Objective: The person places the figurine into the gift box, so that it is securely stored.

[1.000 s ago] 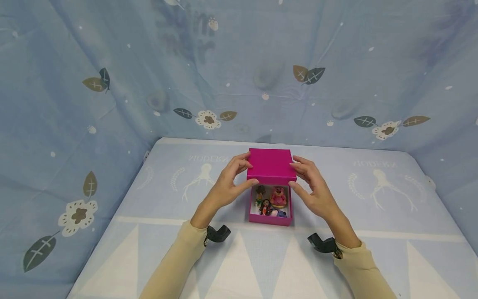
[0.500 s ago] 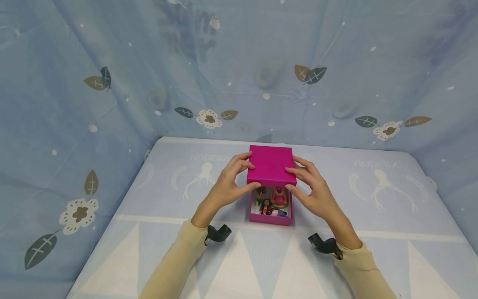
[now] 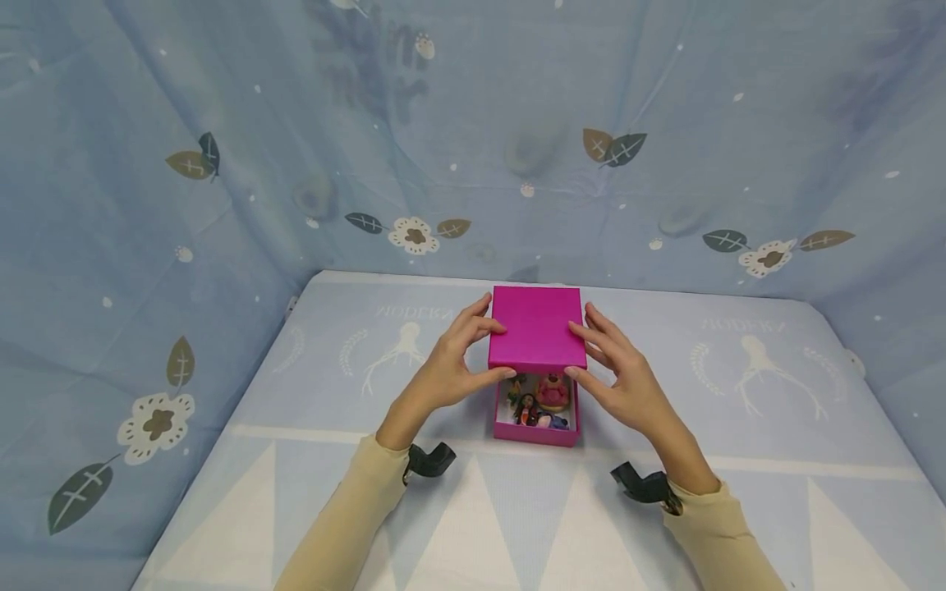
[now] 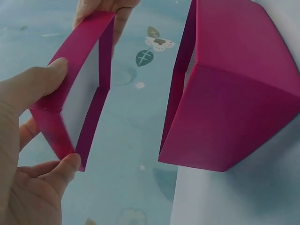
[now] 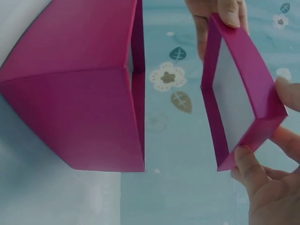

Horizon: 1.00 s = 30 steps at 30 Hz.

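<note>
A magenta box lid (image 3: 537,327) is held level above a matching box (image 3: 535,435), with a gap between the two in both wrist views. My left hand (image 3: 447,368) grips the lid's left side, thumb at the front corner and fingers along the side and top. My right hand (image 3: 624,379) holds the right side the same way. From the left wrist, the lid's pale inside (image 4: 80,96) faces the box (image 4: 234,117). Inside the box lie a pink bear figure (image 3: 553,392), a dark-haired doll figure (image 3: 525,409) and other small toys. The lid hides the box's rear part.
The box stands on a table covered with a pale blue and white patterned cloth (image 3: 473,525). Behind it hangs a blue curtain (image 3: 473,123) with leaf and flower prints. Each wrist carries a black camera mount, such as the left one (image 3: 431,460).
Both hands have raised the lid slightly, and it looks a little larger in the head view. Some right fingers have shifted along its side. The box has stayed put.
</note>
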Each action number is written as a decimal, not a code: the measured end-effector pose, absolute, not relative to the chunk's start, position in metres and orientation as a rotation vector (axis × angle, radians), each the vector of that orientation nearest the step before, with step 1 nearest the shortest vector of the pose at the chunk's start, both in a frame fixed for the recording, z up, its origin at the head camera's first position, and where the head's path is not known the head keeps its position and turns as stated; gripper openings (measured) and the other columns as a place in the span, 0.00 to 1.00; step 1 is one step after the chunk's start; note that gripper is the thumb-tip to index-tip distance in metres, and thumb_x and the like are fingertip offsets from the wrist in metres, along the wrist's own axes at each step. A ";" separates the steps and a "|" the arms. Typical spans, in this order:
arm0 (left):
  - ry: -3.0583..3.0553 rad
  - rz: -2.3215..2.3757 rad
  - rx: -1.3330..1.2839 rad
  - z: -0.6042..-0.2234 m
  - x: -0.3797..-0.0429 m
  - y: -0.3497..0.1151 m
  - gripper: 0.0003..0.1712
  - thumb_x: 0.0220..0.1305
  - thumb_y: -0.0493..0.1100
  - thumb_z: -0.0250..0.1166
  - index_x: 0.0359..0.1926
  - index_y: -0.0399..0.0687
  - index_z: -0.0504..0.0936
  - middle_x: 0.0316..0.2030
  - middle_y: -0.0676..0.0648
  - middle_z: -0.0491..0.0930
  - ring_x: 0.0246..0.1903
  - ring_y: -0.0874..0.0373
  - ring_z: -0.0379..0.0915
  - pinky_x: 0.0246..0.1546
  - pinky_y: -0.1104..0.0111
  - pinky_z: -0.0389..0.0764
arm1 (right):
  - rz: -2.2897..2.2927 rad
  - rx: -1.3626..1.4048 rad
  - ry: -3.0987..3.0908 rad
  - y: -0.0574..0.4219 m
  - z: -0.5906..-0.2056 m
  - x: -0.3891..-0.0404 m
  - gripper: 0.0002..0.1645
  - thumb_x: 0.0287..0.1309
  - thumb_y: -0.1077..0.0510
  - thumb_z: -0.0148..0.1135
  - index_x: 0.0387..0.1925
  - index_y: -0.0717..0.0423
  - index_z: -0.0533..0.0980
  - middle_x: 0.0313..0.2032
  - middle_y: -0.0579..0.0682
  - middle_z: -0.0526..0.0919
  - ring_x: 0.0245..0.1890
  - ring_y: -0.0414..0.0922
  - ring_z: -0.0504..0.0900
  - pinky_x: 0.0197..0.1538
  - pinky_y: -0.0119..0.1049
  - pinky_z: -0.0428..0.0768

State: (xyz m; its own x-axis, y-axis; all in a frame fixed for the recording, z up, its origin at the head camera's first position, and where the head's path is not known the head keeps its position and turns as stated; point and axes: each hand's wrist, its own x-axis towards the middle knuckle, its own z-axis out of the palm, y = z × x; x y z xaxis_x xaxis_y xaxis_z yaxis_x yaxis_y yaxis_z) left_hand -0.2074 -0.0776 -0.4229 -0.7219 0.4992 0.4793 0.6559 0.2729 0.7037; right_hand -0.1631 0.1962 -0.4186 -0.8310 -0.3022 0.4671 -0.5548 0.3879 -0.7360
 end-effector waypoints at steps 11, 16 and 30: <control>-2.409 -1.433 -1.122 -0.422 -0.208 -0.080 0.34 0.50 0.41 0.78 0.57 0.43 0.73 0.72 0.40 0.56 0.71 0.48 0.59 0.63 0.63 0.72 | 1.393 0.779 -2.507 0.201 -0.417 -0.162 0.35 0.55 0.65 0.70 0.65 0.61 0.71 0.73 0.60 0.57 0.70 0.61 0.63 0.56 0.44 0.75; -2.403 -1.448 -1.164 -0.422 -0.208 -0.081 0.45 0.50 0.41 0.78 0.67 0.41 0.67 0.72 0.40 0.56 0.68 0.49 0.64 0.63 0.61 0.72 | 1.357 0.780 -2.571 0.204 -0.416 -0.161 0.35 0.55 0.63 0.71 0.65 0.59 0.71 0.73 0.59 0.57 0.69 0.61 0.65 0.56 0.47 0.77; -2.474 -1.438 -1.196 -0.424 -0.209 -0.081 0.56 0.49 0.41 0.78 0.74 0.42 0.56 0.73 0.40 0.54 0.68 0.48 0.64 0.62 0.60 0.72 | 1.452 0.668 -2.685 0.203 -0.414 -0.158 0.35 0.60 0.59 0.67 0.67 0.61 0.68 0.75 0.61 0.51 0.72 0.61 0.59 0.55 0.49 0.76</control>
State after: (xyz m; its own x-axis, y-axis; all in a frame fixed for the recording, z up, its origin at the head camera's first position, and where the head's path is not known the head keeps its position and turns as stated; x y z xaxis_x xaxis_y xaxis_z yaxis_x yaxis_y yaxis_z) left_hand -0.2087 -0.0812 -0.4238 -0.7021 0.5962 0.3893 0.6333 0.2731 0.7241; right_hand -0.1577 0.2026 -0.4139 -0.9084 -0.3598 0.2132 -0.3753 0.4764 -0.7951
